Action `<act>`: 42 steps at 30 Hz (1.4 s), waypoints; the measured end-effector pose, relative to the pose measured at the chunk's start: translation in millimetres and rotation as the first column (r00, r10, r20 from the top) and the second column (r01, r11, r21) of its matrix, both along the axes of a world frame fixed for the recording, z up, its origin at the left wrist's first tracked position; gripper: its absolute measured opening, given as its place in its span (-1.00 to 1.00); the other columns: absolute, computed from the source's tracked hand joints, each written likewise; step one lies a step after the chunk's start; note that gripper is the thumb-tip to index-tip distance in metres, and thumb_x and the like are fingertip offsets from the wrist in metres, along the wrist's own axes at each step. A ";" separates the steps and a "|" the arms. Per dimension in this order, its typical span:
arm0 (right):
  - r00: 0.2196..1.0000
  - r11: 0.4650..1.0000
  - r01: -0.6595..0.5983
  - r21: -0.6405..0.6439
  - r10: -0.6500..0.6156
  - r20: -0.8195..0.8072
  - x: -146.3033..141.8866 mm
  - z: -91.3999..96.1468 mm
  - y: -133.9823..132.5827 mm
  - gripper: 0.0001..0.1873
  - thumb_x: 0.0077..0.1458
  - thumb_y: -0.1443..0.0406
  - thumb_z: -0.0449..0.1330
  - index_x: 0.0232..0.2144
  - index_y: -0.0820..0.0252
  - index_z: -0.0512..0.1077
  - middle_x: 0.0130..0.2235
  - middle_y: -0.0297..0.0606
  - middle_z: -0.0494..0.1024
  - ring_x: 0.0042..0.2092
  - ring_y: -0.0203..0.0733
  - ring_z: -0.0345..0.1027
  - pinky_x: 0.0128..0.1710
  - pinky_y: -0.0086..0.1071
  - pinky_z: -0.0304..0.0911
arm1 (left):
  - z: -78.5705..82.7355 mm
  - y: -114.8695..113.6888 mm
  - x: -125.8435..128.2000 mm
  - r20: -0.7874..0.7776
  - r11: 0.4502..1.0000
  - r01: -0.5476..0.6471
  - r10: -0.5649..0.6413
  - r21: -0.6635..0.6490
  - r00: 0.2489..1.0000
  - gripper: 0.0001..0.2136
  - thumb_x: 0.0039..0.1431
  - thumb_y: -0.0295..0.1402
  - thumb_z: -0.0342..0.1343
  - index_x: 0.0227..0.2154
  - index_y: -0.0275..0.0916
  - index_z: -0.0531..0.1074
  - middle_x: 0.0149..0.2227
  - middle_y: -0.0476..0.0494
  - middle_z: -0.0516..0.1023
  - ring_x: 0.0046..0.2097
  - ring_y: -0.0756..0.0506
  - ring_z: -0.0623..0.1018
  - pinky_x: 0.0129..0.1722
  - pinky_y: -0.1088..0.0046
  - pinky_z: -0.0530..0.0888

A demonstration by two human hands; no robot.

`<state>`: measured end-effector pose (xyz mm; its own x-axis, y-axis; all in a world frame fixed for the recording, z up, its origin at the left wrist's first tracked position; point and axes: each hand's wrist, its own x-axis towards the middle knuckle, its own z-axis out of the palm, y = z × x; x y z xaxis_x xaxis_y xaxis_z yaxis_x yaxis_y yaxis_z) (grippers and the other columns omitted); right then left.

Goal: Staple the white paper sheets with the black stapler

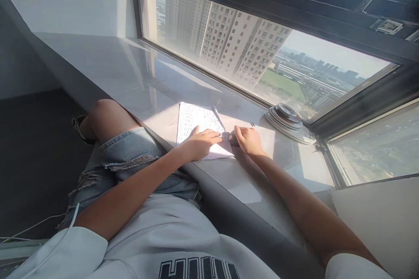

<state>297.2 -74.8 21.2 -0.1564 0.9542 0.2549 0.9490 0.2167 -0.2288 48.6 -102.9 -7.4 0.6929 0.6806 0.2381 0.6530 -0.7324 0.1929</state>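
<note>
A white sheet of paper (196,122) covered in printed rows lies on the grey window sill (131,69). My left hand (200,143) rests flat on the sheet's near edge, fingers stretched toward the right. A long thin pen-like stick (218,118) lies slanted across the paper's right side. My right hand (248,139) sits just right of the sheet, fingers curled around a small dark object (233,139) that I cannot make out. The two hands nearly touch at the fingertips.
A round flat stack of disc-like items (288,120) sits on the sill at the right by the window frame (327,30). My bent knee in torn denim shorts (131,157) is at the sill's near edge. Dark floor lies at the left.
</note>
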 end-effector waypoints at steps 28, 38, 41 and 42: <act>0.999 1.000 -0.020 0.012 0.019 0.047 -4.6 4.4 -2.8 -0.41 0.49 0.03 -0.13 -0.60 0.10 0.12 -0.52 -0.24 0.39 -0.44 -0.17 0.17 -0.35 -0.29 -0.04 | -0.7 -0.3 -2.3 0.006 1.000 0.007 -0.007 0.008 1.000 -0.40 0.32 -0.66 -0.17 0.28 -0.07 0.46 0.39 -0.22 0.42 0.39 -0.26 0.38 0.39 -0.28 0.25; 0.999 1.000 -0.004 0.005 0.004 0.034 -6.7 6.1 -4.4 -0.42 0.47 0.02 -0.14 -0.60 0.11 0.10 -0.52 -0.25 0.37 -0.46 -0.20 0.08 -0.37 -0.30 -0.09 | 9.4 -6.2 -2.8 -0.011 0.993 0.004 -0.003 0.114 1.000 -0.66 0.33 -0.56 0.00 -0.08 -0.14 0.65 0.02 -0.22 0.58 0.03 -0.21 0.55 0.08 0.17 0.47; 0.999 1.000 -0.004 0.004 0.004 0.037 -7.1 5.9 -4.2 -0.42 0.47 0.02 -0.14 -0.59 0.11 0.11 -0.52 -0.26 0.36 -0.46 -0.20 0.09 -0.37 -0.29 -0.09 | 11.4 -7.5 -1.8 -0.028 0.992 0.037 -0.033 0.124 0.999 -0.69 0.34 -0.56 -0.01 -0.19 -0.18 0.65 -0.08 -0.19 0.58 -0.02 -0.20 0.55 0.02 0.22 0.48; 0.999 1.000 -0.005 0.003 0.005 0.041 -7.1 5.7 -4.0 -0.42 0.47 0.02 -0.14 -0.59 0.10 0.11 -0.52 -0.26 0.37 -0.46 -0.20 0.09 -0.37 -0.29 -0.09 | 11.4 -7.5 -1.5 -0.029 0.991 0.041 -0.038 0.124 0.999 -0.70 0.34 -0.56 -0.01 -0.20 -0.19 0.65 -0.09 -0.18 0.59 -0.02 -0.20 0.55 0.02 0.22 0.48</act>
